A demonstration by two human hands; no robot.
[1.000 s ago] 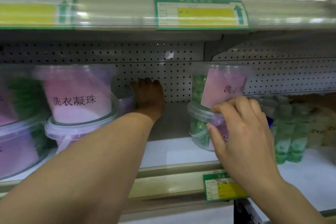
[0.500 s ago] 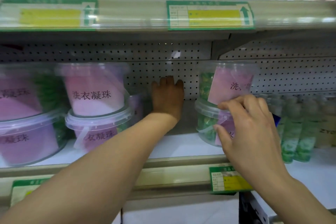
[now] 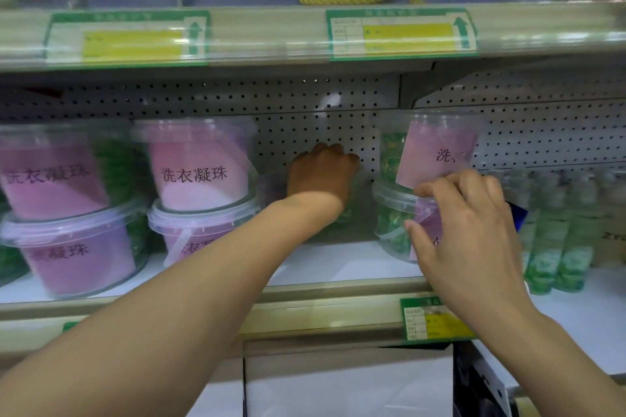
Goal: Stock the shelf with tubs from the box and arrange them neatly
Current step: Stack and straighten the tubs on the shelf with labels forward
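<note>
Clear tubs with pink labels and green beads stand in stacks of two on the white shelf (image 3: 338, 264). The left stack (image 3: 67, 213) and the middle stack (image 3: 200, 176) are close together. My left hand (image 3: 321, 176) reaches deep into the gap, its fingers curled over a clear tub (image 3: 349, 213) at the back, which is mostly hidden. My right hand (image 3: 467, 234) grips the lower tub (image 3: 389, 227) of the right stack, fingers on its lid rim and thumb on its side. The upper tub (image 3: 437, 145) sits above it.
A grey pegboard wall (image 3: 305, 105) closes the shelf's back. Green-filled bottles (image 3: 559, 240) crowd the shelf right of the right stack. The upper shelf edge carries green and yellow price tags (image 3: 399, 34). A white box (image 3: 338, 382) sits below the shelf.
My left hand's fingers, upright against the pegboard before, now curl down over the back tub. The view has shifted, showing more of the left stack. My right hand stays on the lower tub.
</note>
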